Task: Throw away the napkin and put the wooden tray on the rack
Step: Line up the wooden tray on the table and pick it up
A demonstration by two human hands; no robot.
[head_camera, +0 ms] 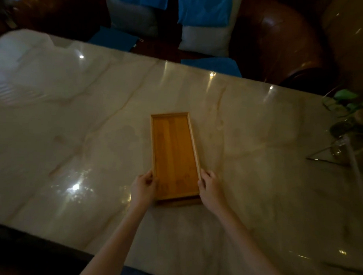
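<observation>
head view: dim room, glossy marble counter [72,132]
wooden tray [174,155]: empty, lying lengthwise at counter centre, near end looks slightly raised
left hand [143,187]: fingers curled onto tray's left rim at near end
right hand [209,186]: gripping right rim, same end
plant [356,107]: far right edge, well apart from tray
chairs [204,24]: beyond counter, blue cloths draped

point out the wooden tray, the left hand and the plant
wooden tray [174,155], head view, middle of its bare floor
left hand [144,186], head view, back of the hand
plant [353,103], head view, green leaves at right edge
</observation>
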